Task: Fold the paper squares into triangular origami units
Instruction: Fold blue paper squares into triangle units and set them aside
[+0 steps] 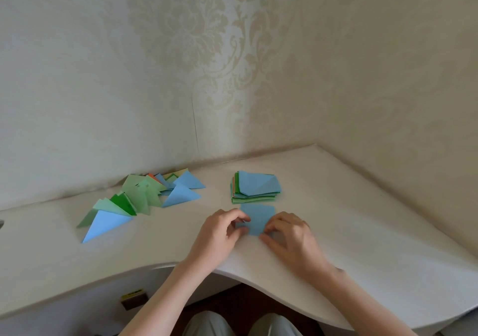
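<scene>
A blue paper square [257,218] lies on the white desk [349,219] just in front of me. My left hand [219,234] pinches its left edge with curled fingers. My right hand [289,234] holds its near right corner between thumb and fingers. Just behind it sits a stack of unfolded squares [254,187], blue on top with green and orange sheets below. To the left lies a scattered pile of folded triangles [144,196] in blue, light green and dark green.
The desk fits into a corner, with patterned wallpaper [207,51] behind and to the right. Its front edge curves inward near my knees [240,322]. A small dark block with a yellow label [133,298] sits below the desk at the left.
</scene>
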Demonstrator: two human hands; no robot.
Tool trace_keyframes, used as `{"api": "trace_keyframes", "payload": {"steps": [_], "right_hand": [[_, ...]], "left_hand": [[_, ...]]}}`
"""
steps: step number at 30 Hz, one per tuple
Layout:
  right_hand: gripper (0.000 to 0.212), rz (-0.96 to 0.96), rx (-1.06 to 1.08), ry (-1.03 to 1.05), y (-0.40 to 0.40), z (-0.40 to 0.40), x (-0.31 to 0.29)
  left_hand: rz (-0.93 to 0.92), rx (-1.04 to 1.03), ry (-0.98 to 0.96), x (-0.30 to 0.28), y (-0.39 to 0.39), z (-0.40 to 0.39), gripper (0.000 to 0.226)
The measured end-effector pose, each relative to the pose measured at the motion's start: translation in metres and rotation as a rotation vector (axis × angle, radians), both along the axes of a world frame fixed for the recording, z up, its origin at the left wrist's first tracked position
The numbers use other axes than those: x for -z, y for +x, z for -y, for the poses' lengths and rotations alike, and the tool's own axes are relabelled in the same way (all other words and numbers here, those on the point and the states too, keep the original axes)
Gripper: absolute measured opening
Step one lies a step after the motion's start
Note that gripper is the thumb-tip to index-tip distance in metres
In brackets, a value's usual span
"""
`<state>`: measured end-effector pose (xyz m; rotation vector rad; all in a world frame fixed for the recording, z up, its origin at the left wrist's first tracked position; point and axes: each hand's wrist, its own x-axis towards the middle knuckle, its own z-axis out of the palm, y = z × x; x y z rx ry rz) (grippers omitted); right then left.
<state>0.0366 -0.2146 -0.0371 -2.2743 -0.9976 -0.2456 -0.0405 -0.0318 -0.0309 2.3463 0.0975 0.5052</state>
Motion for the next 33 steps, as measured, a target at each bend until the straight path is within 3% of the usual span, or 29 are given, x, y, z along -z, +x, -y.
{"api": "trace_keyframes", "payload": {"steps": [13, 19, 25, 29, 33], "right_hand": [[0.024, -0.139, 0.204, 0.021, -0.001, -0.017, 0.000], [0.028, -0.310, 0.152, 0.033, 0.005, -0.016, -0.010], [0.019, -0.419, 0.136, 0.048, 0.010, -0.011, -0.013], [0.019, -0.407, 0.142, 0.053, 0.010, -0.012, -0.012], [0.020, -0.397, 0.136, 0.065, 0.008, -0.012, -0.012]], "left_hand": [[0.030, -0.188, 0.045, 0.004, 0.012, 0.012, 0.023], [-0.004, -0.199, -0.076, 0.002, 0.010, 0.004, 0.021], [-0.056, -0.199, -0.215, -0.005, 0.008, -0.002, 0.019], [0.010, -0.231, -0.023, -0.004, 0.005, 0.011, 0.020], [0.058, -0.124, 0.092, -0.002, -0.002, 0.041, 0.016]]}}
